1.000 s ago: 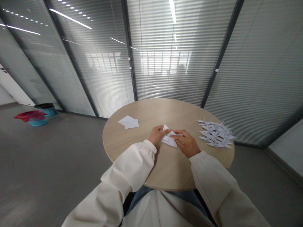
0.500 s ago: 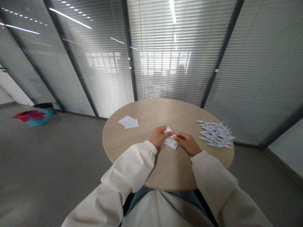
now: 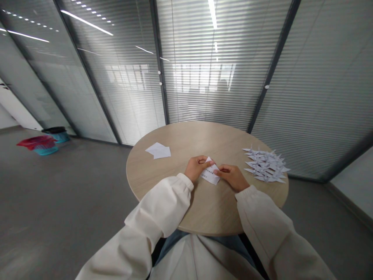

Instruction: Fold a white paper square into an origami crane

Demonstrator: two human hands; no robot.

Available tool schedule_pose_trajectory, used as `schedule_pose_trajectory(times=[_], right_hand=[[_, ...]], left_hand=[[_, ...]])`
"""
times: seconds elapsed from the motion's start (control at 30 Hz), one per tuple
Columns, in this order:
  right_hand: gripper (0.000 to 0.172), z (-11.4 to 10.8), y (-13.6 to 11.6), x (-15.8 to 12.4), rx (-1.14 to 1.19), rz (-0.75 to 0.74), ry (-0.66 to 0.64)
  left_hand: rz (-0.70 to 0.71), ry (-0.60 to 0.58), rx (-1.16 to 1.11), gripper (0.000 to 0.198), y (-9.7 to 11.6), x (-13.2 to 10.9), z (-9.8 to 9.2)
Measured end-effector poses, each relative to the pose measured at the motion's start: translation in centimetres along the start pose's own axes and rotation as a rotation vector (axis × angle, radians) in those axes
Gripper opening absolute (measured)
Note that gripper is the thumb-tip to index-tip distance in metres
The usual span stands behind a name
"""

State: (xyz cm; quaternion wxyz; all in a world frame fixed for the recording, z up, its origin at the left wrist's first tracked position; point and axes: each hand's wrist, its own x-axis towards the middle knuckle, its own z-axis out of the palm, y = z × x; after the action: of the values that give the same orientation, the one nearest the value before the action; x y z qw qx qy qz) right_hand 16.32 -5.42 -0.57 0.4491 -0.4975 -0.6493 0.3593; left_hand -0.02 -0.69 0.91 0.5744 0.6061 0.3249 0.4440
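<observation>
A small folded sheet of white paper [image 3: 210, 174] with printed lines lies near the middle of a round wooden table [image 3: 175, 179]. My left hand [image 3: 196, 167] pinches its upper left edge with curled fingers. My right hand [image 3: 232, 177] pinches its right side, fingers closed on the paper. Both arms wear cream sleeves.
A pile of several folded paper cranes [image 3: 265, 165] lies at the table's right edge. Two flat white sheets [image 3: 159, 151] lie at its left. Glass walls with blinds stand behind. A red and blue basket [image 3: 40, 144] sits on the grey floor far left.
My right hand has drawn in from lying flat across the paper to a pinch at its right side. The paper now looks folded smaller between both hands.
</observation>
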Motion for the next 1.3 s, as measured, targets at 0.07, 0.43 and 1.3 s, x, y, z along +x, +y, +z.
schedule_pose_trajectory(times=[0.07, 0.43, 1.3], right_hand=[[0.032, 0.0, 0.0, 0.0, 0.001, 0.007, -0.011], [0.030, 0.0, 0.1, 0.0, -0.008, 0.019, -0.023], [0.033, -0.2, -0.3, -0.2, -0.071, 0.010, -0.098]], left_hand=[[0.002, 0.021, 0.008, 0.035, 0.1, 0.0, 0.0], [0.002, 0.024, 0.011, 0.035, 0.3, -0.1, 0.1], [0.045, 0.106, 0.062, 0.038, 1.0, -0.8, 0.2]])
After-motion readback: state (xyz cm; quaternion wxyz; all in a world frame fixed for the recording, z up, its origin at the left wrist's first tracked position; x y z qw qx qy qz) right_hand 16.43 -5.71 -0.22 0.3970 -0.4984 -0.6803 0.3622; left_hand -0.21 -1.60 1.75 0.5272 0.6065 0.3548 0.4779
